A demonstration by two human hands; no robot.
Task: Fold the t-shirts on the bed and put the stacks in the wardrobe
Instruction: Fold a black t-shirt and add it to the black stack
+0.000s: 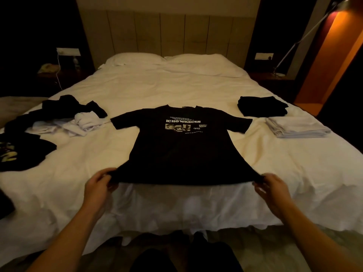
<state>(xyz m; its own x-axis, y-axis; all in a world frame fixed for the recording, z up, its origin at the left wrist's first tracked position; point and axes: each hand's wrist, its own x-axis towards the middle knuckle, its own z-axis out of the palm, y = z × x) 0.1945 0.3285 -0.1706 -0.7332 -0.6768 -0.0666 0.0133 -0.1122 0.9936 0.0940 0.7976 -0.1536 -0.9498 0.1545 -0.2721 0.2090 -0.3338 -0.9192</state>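
Shirt in hand: a black printed t-shirt (181, 146) lies spread face-up in the middle of the bed (176, 83), collar toward the pillows, sleeves out to each side, not yet folded
Left grip: the left hand (100, 186) pinches the hem at its near left corner, fingers curled round the cloth, lifting the edge just off the sheet
Right grip: the right hand (272, 190) pinches the near right corner of the same hem in the same way; the hem is stretched taut between the two hands
Done so far: two folded stacks sit at the right side of the bed, a black stack (262, 107) farther back and a white stack (298, 127) just in front of it, nearly touching
Still to fold: a loose heap of black and white shirts (68, 118) lies at the left side of the bed, and another unfolded dark shirt with a yellow print (21, 154) lies nearer at the left edge
Wardrobe: not in view; both stacks are on the bed, so none has been put away
Judgement: the folding looks roughly midway, with several shirts folded and several waiting; the carrying step has not begun
Next need: likely flattening this shirt and turning its sides in before it joins the black stack
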